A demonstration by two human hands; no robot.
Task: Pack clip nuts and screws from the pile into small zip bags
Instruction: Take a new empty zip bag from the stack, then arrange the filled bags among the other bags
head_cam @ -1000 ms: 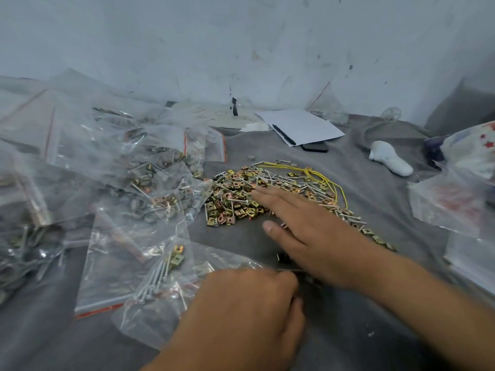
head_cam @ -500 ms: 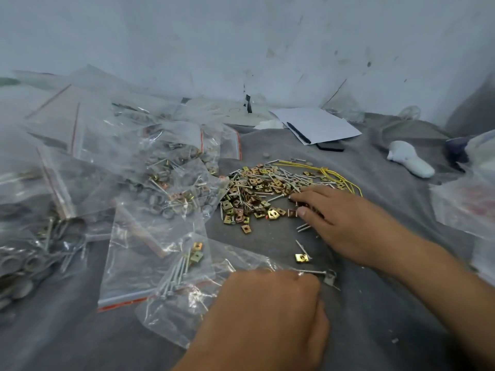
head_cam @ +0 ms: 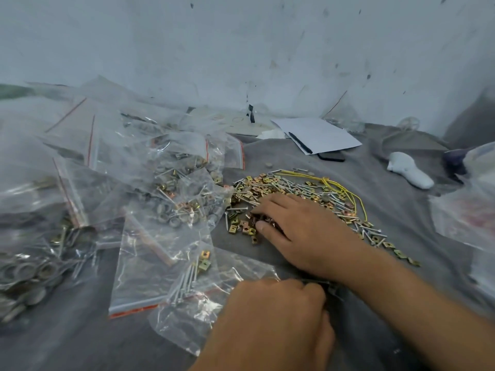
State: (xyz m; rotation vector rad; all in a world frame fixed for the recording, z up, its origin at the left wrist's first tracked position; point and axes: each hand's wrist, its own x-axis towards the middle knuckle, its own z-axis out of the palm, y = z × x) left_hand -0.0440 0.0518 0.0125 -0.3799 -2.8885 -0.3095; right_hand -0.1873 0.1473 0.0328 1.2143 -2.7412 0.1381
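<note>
On the grey cloth (head_cam: 308, 317) that covers the work top lies a big pile of small gold clip nuts and thin silver screws (head_cam: 284, 188). The right hand (head_cam: 302, 231) lies flat on the near side of that pile. Its fingers (head_cam: 263, 208) are spread and nearly straight, and the tips touch the little gold nuts. They do not pinch anything that I can see.

Near the bottom of the view, the left hand (head_cam: 270, 322) is curled tight at the mouth of a small clear zip bag (head_cam: 198, 298). It seems to hold the bag's edge, but the fingers hide under the hand. That bag already holds a few long screws and some gold nuts. It lies flat on the cloth, just beside the pile.

More clear bags with red zip strips (head_cam: 166, 183) sit in a heap to the left, full of metal bits. A yellow wire loop (head_cam: 337, 186) lies on the far side of the pile. White paper (head_cam: 318, 135) rests by the wall.

Some things could go wrong. The nuts are tiny and slippery, so a few could slip off the fingers and roll away. The bag mouth could flop shut if the left hand lets go. The yellow wire could get dragged along with the screws.
</note>
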